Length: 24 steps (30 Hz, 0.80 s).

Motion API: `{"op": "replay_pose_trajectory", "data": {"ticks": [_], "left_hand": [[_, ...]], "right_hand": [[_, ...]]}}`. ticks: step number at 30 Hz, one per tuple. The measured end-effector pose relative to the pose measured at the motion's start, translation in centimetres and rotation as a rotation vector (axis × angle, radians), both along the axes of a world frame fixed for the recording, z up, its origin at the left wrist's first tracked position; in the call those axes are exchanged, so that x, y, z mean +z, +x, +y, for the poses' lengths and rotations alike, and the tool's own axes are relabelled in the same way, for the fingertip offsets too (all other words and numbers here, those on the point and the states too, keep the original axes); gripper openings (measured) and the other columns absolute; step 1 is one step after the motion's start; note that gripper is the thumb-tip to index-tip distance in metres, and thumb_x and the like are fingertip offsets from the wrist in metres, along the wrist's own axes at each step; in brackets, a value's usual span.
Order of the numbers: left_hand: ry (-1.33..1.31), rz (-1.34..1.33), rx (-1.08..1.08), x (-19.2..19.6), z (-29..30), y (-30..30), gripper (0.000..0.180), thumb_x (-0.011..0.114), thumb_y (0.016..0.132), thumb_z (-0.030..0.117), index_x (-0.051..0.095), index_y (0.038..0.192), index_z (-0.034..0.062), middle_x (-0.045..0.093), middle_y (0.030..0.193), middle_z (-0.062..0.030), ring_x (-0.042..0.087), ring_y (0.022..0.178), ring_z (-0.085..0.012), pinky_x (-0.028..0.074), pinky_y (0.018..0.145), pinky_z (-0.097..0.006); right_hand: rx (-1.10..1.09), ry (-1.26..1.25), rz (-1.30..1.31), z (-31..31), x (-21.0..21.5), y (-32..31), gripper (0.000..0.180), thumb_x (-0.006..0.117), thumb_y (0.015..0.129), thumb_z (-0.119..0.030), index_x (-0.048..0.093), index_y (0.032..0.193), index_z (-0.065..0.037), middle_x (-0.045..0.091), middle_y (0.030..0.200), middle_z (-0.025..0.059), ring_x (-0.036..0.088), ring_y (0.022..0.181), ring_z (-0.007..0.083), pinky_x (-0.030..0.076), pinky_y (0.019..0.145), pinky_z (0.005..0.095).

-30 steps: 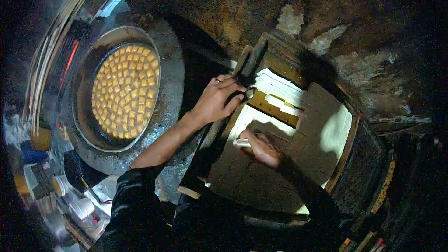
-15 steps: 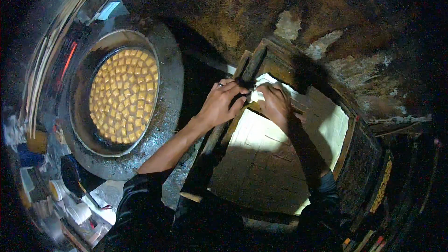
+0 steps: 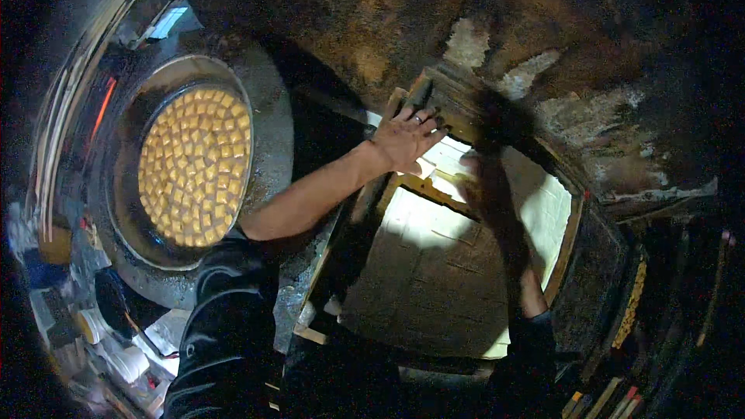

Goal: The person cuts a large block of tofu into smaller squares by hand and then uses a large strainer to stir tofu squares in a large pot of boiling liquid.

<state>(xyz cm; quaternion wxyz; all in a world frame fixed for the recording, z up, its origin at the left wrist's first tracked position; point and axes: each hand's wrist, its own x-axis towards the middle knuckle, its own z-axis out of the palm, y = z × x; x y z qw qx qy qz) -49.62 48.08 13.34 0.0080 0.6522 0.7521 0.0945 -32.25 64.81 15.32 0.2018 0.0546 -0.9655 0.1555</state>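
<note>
My left hand (image 3: 405, 141) lies over the far left corner of a wooden tray (image 3: 562, 264), palm down, its fingers stretched out and a little apart. By its thumb is a narrow pale strip (image 3: 444, 161) of what looks like tofu. My right hand (image 3: 479, 180) is low over the same strip, deep in shadow; its fingers are too dark to make out. Nearer to me, a broad slab of pale tofu (image 3: 411, 219), scored with cut lines, fills most of the tray. A brownish gap divides the slab from the strip.
To the left, a large round pan (image 3: 126, 186) set in a stone surround (image 3: 273, 109) holds many golden cubes (image 3: 195, 167). Long thin sticks (image 3: 74, 101) stand beyond it. A stained wall (image 3: 372, 23) rises behind the tray. White round containers (image 3: 128, 363) are at lower left.
My left hand has moved up and right, its fingers going from bent to stretched over the tray corner. My right hand has shifted slightly right and nearer, into shadow.
</note>
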Motion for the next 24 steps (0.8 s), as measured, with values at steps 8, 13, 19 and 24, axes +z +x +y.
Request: {"op": "replay_pose_trajectory", "data": {"ticks": [8,13,19,24], "left_hand": [[0.051,0.002,-0.081,1.0,0.6,0.1,0.071,0.071,0.070,0.040,0.044,0.129,0.0102,0.050,0.118,-0.0124,0.042,0.117,-0.0292,0.030,0.098,-0.042],[0.203,0.057,-0.223,1.2,-0.4,2.6,0.040,0.065,0.073,0.026,0.058,0.111,0.0138,0.053,0.121,-0.0066,0.045,0.116,-0.0255,0.036,0.095,-0.040],[0.185,0.301,-0.193,0.2,0.5,6.0,0.027,0.053,0.079,0.025,0.061,0.104,0.0169,0.056,0.120,-0.0040,0.047,0.116,-0.0226,0.032,0.103,-0.041],[0.105,0.297,-0.237,-0.8,2.3,7.0,0.033,0.054,0.078,0.027,0.061,0.105,0.0089,0.057,0.116,-0.0059,0.048,0.115,-0.0245,0.032,0.103,-0.042]], "right_hand": [[-0.034,0.106,-0.236,-3.0,0.1,1.1,0.046,0.073,0.069,-0.028,0.055,0.104,-0.004,0.055,0.095,0.0118,0.046,0.092,0.0288,0.040,0.076,0.0398],[-0.087,0.052,-0.189,-1.2,-0.1,2.1,0.029,0.067,0.074,-0.018,0.059,0.097,-0.003,0.060,0.092,0.0139,0.056,0.089,0.0317,0.045,0.078,0.0402],[-0.225,-0.017,-0.356,1.6,-0.9,6.0,0.028,0.064,0.073,-0.012,0.059,0.099,-0.003,0.060,0.098,0.0146,0.055,0.092,0.0342,0.045,0.079,0.0424],[-0.140,0.054,-0.243,1.6,-1.1,6.4,0.032,0.065,0.071,-0.010,0.059,0.102,-0.005,0.058,0.097,0.0120,0.053,0.093,0.0310,0.044,0.081,0.0424]]}}
